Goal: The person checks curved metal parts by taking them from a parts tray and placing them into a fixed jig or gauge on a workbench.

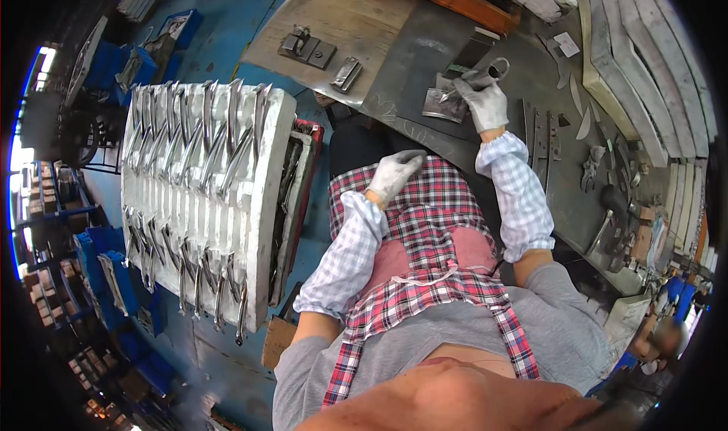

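Metal strips (537, 139) near right hand (486, 103)

At left, metal pieces (261, 116) are lying on a foam tray (273, 180) — at upper centre, a metal fixture (307, 49) is sitting on the workbench (413, 51), left of the right hand (487, 106); trays (646, 59) are lining the upper right.

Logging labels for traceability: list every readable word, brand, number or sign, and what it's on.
No text is legible.
White card on the bench: any print too small to read.
Metal piece by the right hand: no readable marking.
Pale marks on the bench: cannot tell if writing.
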Demonstrator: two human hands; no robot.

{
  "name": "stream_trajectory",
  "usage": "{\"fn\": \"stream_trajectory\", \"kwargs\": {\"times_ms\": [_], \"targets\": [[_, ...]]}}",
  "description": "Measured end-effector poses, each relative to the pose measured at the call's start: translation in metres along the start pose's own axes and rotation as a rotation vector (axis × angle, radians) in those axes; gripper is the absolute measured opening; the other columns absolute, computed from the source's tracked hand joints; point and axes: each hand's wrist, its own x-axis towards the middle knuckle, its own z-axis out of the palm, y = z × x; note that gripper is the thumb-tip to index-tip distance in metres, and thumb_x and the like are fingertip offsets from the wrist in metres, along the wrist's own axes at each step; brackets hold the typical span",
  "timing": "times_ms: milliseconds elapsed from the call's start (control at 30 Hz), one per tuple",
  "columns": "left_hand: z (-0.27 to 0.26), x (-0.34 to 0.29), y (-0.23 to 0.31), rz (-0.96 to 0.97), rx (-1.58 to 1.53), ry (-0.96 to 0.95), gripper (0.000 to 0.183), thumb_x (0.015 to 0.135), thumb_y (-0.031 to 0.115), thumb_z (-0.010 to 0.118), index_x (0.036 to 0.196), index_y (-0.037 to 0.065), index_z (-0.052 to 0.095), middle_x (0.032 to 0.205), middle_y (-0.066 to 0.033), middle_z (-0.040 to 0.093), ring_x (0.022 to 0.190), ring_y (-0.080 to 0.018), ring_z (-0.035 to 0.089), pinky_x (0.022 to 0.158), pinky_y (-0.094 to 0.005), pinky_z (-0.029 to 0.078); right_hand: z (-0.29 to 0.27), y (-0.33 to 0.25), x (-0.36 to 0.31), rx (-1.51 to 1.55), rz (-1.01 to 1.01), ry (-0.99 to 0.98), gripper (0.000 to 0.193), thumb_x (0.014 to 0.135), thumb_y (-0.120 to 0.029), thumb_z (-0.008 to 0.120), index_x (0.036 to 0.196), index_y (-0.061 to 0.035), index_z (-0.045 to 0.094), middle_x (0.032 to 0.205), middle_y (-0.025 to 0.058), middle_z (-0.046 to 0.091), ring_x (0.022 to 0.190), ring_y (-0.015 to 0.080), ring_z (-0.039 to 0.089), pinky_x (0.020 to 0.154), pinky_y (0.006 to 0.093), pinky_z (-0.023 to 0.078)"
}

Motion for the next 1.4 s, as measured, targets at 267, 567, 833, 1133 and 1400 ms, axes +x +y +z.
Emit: {"fn": "stream_trajectory", "kwargs": {"times_ms": [267,567,833,1133,1400], "targets": [[0.02,0.09,0.05,0.703,0.694,0.513,0.019,0.081,0.021,0.068,0.095,0.008,0.07,0.09,-0.0094,0.068,0.082,-0.0184,0.066,0.075,-0.027,0.05,0.02,0.013,-0.004,0.549,0.467,-0.238,0.04,0.08,-0.024,0.068,0.112,-0.0027,0.06,0.092,0.0154,0.066,0.08,0.0291,0.065,0.072,0.039,0.053],[0.024,0.112,0.047,0.418,0.624,0.407,0.025,0.07,0.021,0.078,0.084,0.003,0.069,0.078,-0.0057,0.066,0.071,-0.0139,0.063,0.068,-0.0251,0.05,0.042,0.012,-0.062,0.69,0.471,0.109,0.028,0.068,-0.017,0.08,0.093,-0.0109,0.071,0.099,0.0073,0.064,0.086,0.0212,0.064,0.077,0.0285,0.054],[0.024,0.112,0.05,0.452,0.79,0.43,0.028,0.071,0.024,0.078,0.086,0.003,0.068,0.076,-0.0067,0.067,0.07,-0.0135,0.063,0.068,-0.0254,0.05,0.041,0.012,-0.057,0.643,0.464,0.122,0.025,0.068,-0.019,0.08,0.089,-0.011,0.071,0.097,0.0062,0.064,0.086,0.0211,0.064,0.073,0.0288,0.054],[0.021,0.113,0.048,0.35,0.623,0.42,0.03,0.072,0.025,0.077,0.088,0.003,0.066,0.079,-0.0102,0.067,0.074,-0.02,0.064,0.07,-0.03,0.051,0.037,0.018,-0.052,0.923,0.561,0.041,0.015,0.073,-0.008,0.072,0.088,-0.0066,0.069,0.094,0.0074,0.065,0.089,0.0217,0.063,0.08,0.0298,0.05],[0.01,0.064,0.061,0.591,0.333,0.535,0.034,0.08,0.023,0.068,0.107,0.003,0.064,0.1,-0.0177,0.065,0.093,-0.0286,0.064,0.083,-0.034,0.05,0.019,-0.036,-0.002,0.742,0.656,-0.142,0.047,0.08,-0.035,0.07,0.114,-0.0036,0.062,0.1,0.0144,0.068,0.092,0.0271,0.065,0.082,0.0325,0.05]]}}
